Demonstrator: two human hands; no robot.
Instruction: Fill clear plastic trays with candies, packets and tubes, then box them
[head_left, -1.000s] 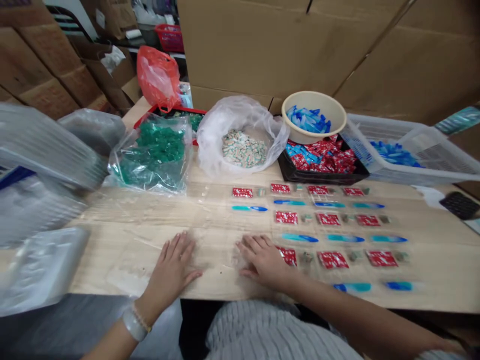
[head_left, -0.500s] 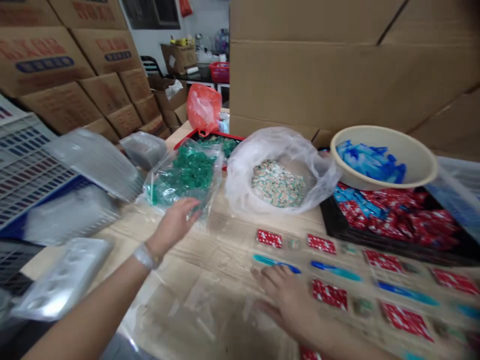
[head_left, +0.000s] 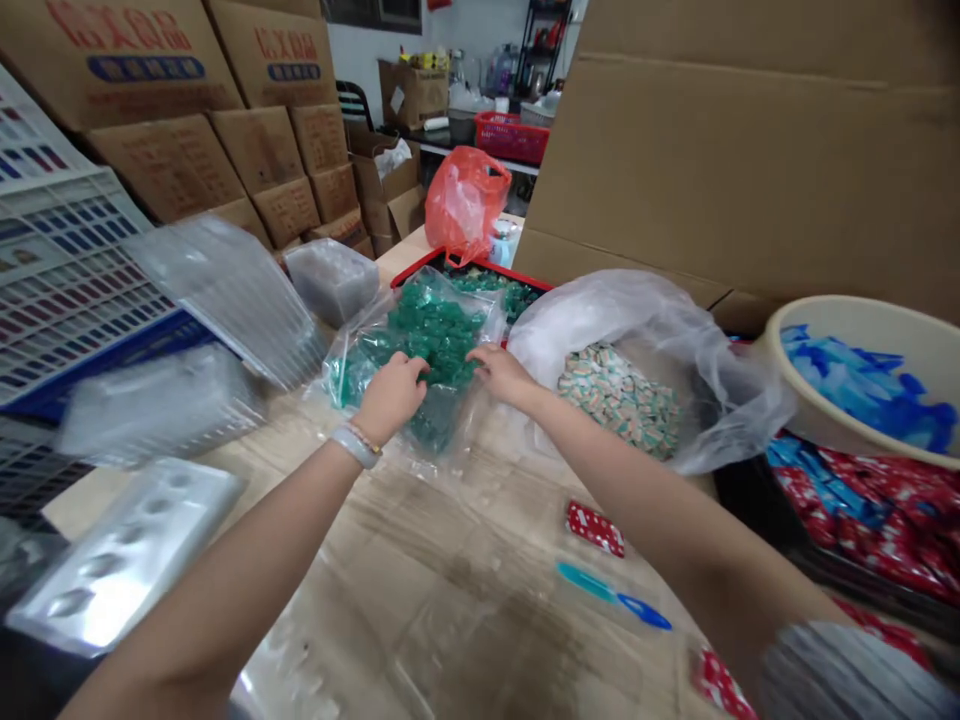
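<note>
"Cardboard boxes (head_left: 161,165) stand beyond our left hand (head_left: 394,395), a brown panel (head_left: 750,170) rises beyond our right hand (head_left: 502,374), and a pale wooden table (head_left: 450,600) spreads below both. What do we find at our fingertips?"

"We reach with both arms to a clear bag (head_left: 435,430) of green packets (head_left: 431,320). Our left fingers bend over its near side; our right fingers, drawn close together, are at its right side. We cannot tell whether either hand grips a packet. A pale bangle (head_left: 358,447) circles our left wrist."

"And just past them?"

"Beyond the bag, a red-rimmed tray (head_left: 414,269) carries more green pieces, with a reddish plastic bag (head_left: 466,200) farther out. Right of our right hand, an open white bag (head_left: 600,305) holds small striped pieces (head_left: 615,400)."

"Nearer us?"

"Below our right hand, beside the forearm (head_left: 637,480), one red dotted packet (head_left: 595,528) and a two-tone blue item (head_left: 613,595) lie near each other on the table."

"Farther out, to each side?"

"Left of our left hand we see clear plastic trays (head_left: 232,300) in several stacks, with a white slotted crate (head_left: 75,225) beyond them. Well right of our right hand, a cream tub (head_left: 817,425) of blue pieces (head_left: 862,385) stands just beyond a black tray (head_left: 750,505) heaped with red and blue packets (head_left: 900,500)."
</note>
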